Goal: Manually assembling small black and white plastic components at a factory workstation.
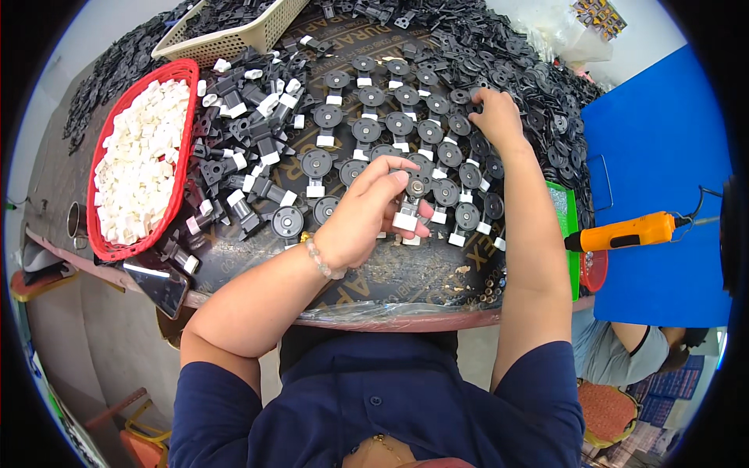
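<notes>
My left hand [363, 210] is closed round a black plastic part with a round disc and a white end cap [406, 221]. A metal screw or nut shows at the disc's centre. Beneath and beyond that hand, rows of similar black disc parts [326, 117] with white ends lie on the dark table [374, 281]. Farther out, my right hand [498, 117] reaches to the edge of the heap of loose black discs [538, 117]. Its fingers are bent down among the discs, and whatever they grip is hidden.
At left, a red basket [100, 195] holds small white caps, beside a pile of black parts [242, 132]. A beige basket [211, 48] stands behind. A phone [160, 285] lies near the front edge. An orange electric screwdriver [624, 232] hangs at right over a green tray [576, 265].
</notes>
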### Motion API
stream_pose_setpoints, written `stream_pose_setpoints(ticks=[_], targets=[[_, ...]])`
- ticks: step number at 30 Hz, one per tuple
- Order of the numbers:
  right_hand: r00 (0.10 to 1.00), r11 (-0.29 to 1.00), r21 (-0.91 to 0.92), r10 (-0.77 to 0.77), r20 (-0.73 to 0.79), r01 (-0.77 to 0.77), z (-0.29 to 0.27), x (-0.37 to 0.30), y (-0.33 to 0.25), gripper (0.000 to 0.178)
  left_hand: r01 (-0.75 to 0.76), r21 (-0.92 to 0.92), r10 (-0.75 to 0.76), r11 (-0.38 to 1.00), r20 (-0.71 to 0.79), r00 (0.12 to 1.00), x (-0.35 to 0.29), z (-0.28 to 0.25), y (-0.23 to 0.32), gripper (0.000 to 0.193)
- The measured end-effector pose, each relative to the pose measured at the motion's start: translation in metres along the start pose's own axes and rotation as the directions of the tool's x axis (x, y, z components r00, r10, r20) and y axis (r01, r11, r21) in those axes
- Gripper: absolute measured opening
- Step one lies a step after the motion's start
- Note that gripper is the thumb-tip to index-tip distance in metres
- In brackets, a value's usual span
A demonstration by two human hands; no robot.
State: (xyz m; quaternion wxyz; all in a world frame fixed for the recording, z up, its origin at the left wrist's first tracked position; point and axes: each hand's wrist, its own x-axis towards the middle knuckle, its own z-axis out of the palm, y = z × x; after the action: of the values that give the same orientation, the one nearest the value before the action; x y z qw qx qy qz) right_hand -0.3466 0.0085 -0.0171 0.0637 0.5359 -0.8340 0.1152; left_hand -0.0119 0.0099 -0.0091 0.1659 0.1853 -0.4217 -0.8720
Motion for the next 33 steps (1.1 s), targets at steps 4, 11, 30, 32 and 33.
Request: stream_pose_setpoints(ticks=[4, 11, 30, 32, 33], targets=[[0.999, 0.999, -0.035, -0.023, -0.028, 0.022, -0.006, -0.002, 0.006, 0.035, -0.011, -0.028, 0.011, 1.0, -0.011, 1.0, 0.001, 0.0, 0.001, 0.032], [0.994, 0.791, 0.607, 0.106, -0.012, -0.077, -0.076, -0.063, -0.057, 0.039, -0.058, 0.01, 0.059, 0.998, -0.07, 0.996, 0.0, 0.007, 0.001, 0.025], [0.947, 0.494, 0.818, -0.261, -0.185, 0.296, -0.067, -0.167, -0.108, 0.05, -0.104, -0.007, 0.104, 0.995, -0.002, 0.995, 0.002, 0.004, -0.008, 0.027], [0.933, 0.6, 0.726, -0.315, -0.172, 0.337, -0.07, -0.166, -0.109, 0.053, -0.128, 0.048, 0.126, 0.991, 0.031, 0.992, 0.006, 0.0, -0.012, 0.036], [0.935, 0.614, 0.712, -0.301, -0.188, 0.341, -0.069, -0.167, -0.112, 0.054, -0.128, 0.05, 0.127, 0.99, 0.031, 0.991, 0.004, -0.001, -0.012, 0.036]])
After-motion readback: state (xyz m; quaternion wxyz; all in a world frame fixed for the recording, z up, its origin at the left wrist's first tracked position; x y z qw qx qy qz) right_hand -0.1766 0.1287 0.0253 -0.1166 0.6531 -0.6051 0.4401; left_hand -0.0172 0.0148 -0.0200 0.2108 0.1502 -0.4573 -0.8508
